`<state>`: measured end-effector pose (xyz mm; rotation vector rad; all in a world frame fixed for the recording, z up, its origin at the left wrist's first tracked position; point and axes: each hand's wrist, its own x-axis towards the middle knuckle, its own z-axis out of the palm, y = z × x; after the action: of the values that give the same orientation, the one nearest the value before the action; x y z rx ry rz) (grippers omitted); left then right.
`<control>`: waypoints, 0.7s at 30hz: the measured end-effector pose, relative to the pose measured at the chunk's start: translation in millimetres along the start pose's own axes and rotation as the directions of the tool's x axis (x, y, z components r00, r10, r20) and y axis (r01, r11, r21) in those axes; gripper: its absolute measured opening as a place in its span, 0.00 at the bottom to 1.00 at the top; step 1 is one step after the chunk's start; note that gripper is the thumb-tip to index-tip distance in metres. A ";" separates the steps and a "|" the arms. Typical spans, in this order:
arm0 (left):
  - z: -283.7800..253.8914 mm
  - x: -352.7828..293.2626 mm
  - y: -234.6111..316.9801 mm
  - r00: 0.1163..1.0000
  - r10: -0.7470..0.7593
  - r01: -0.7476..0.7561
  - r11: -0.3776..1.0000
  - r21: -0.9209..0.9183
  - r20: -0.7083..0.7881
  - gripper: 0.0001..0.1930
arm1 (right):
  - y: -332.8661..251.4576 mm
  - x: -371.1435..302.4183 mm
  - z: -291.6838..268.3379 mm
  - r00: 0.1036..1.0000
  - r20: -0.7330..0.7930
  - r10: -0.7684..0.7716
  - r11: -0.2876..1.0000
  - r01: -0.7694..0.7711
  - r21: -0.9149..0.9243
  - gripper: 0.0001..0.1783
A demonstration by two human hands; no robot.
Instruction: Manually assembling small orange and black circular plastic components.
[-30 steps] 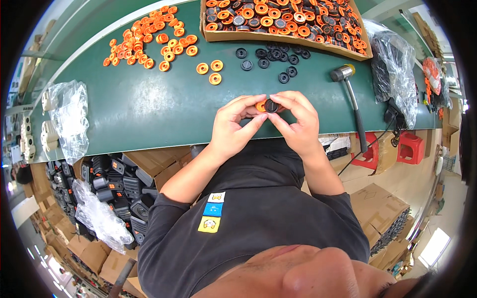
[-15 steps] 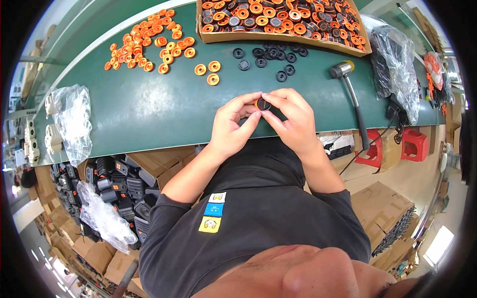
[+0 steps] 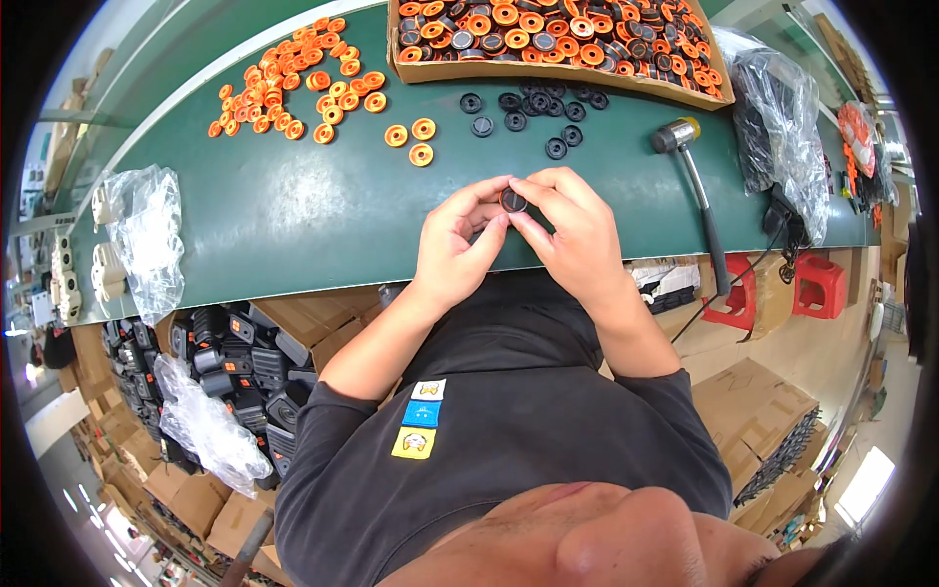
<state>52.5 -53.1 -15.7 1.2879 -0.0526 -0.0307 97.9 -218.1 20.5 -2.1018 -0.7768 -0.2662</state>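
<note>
green table [image 3: 303, 220]; fingers [image 3: 543, 202] pinch apparent knob [image 3: 514, 201]

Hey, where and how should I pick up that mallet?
Best take the mallet by its black handle grip, from the near side with the right hand: the head points away, and the grip's end juts past the table's near edge, probably leaving room to wrap around.

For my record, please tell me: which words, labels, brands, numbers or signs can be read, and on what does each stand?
No text is clear enough to quote.
Carton at right: printed marks, too blurred to read.
Three shirt patches: small pictures, no readable text.
Black cap in left hand and right hand: faint marking, too small to read.
</note>
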 end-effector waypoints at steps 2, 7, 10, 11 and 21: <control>-0.6 -0.7 -1.8 1.000 -0.003 0.003 1.000 -0.009 -0.004 0.20 | -0.5 -0.4 1.4 1.000 -0.017 0.011 1.000 -0.010 0.017 0.16; 0.3 -1.0 -0.4 1.000 0.001 -0.001 1.000 -0.027 -0.015 0.20 | -4.7 0.3 2.3 0.999 -0.022 0.045 0.998 -0.045 0.043 0.16; 0.3 -0.5 -1.8 0.999 -0.009 0.008 0.999 -0.049 -0.032 0.20 | -5.5 2.1 1.6 0.998 -0.007 0.056 0.997 -0.055 0.053 0.15; 0.0 -0.3 -2.1 0.999 -0.008 0.006 0.999 -0.053 -0.033 0.20 | -6.1 2.6 1.4 0.998 0.001 0.058 0.997 -0.058 0.051 0.15; 1.4 5.6 2.8 0.995 -0.023 0.014 0.996 -0.090 -0.093 0.16 | 1.0 0.0 5.5 0.996 0.035 0.077 0.976 -0.082 0.204 0.19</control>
<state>58.0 -53.9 -12.5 1.1991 0.0409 0.0113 98.0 -214.2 16.5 -1.9395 -0.7030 -0.1088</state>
